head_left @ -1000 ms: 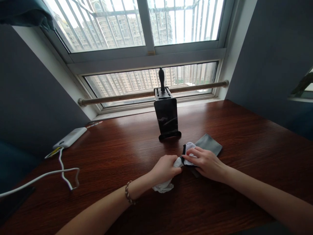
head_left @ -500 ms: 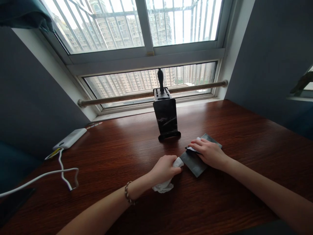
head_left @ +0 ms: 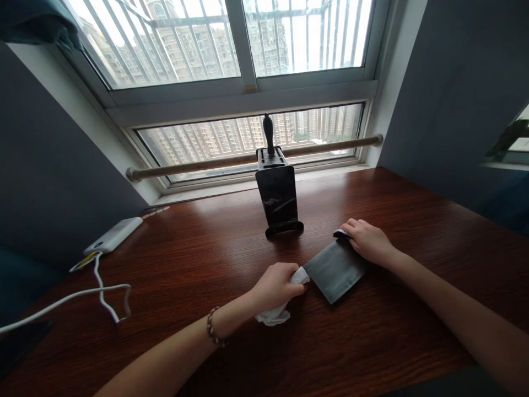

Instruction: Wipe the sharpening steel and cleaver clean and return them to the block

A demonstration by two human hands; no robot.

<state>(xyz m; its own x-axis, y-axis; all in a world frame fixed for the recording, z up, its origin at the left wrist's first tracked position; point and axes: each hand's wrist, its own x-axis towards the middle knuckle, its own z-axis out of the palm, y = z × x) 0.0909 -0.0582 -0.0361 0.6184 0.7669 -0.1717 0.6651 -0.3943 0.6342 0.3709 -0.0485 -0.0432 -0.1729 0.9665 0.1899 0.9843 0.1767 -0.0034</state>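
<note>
A wide grey cleaver blade (head_left: 336, 270) lies flat over the dark wooden table. My left hand (head_left: 275, 284) is closed round its handle end, which is covered by a crumpled white tissue (head_left: 273, 316); the handle itself is hidden. At the blade's far right edge, my right hand (head_left: 370, 241) is closed on a small black-and-white pad (head_left: 342, 234), whose exact kind I cannot make out. Beyond the blade stands a black knife block (head_left: 278, 196) with one dark handle (head_left: 268, 134) sticking up from it.
The wooden table (head_left: 198, 242) reaches to a barred window. At the left edge lie a white power bank (head_left: 113, 236) and a looping white cable (head_left: 101, 281). A rail (head_left: 206, 165) crosses in front of the lower window pane.
My right hand has slid to the right and upward across the blade with the pad, uncovering most of the blade. My left hand keeps its grip almost in place. The view has shifted slightly.
</note>
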